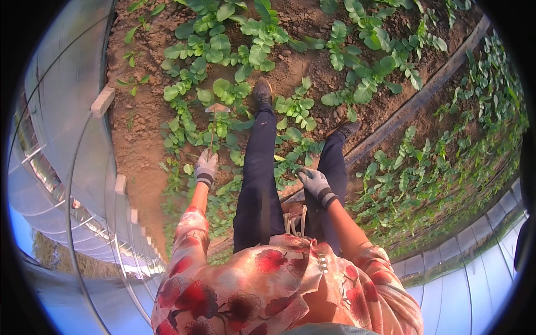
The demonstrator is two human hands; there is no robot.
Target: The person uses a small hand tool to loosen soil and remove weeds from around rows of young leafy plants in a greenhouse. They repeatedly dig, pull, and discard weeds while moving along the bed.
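My left hand (206,167), in a grey work glove with a dark cuff, grips the handle of a small hand hoe (212,130). Its triangular metal blade (217,108) points away from me, over leafy green seedlings (226,91). My right hand (315,183), gloved the same way, is beside my right thigh, with its fingers bent downward. Whether anything lies under those fingers is hidden. Between my dark trouser legs grow more broad-leaved plants (296,108), close to both shoes.
A long narrow board (418,98) divides this bed from a denser planting (418,180) on the right. Plastic greenhouse sheeting (71,104) runs along the left, with a brick (102,101) at its foot. Bare brown soil (136,146) borders that wall.
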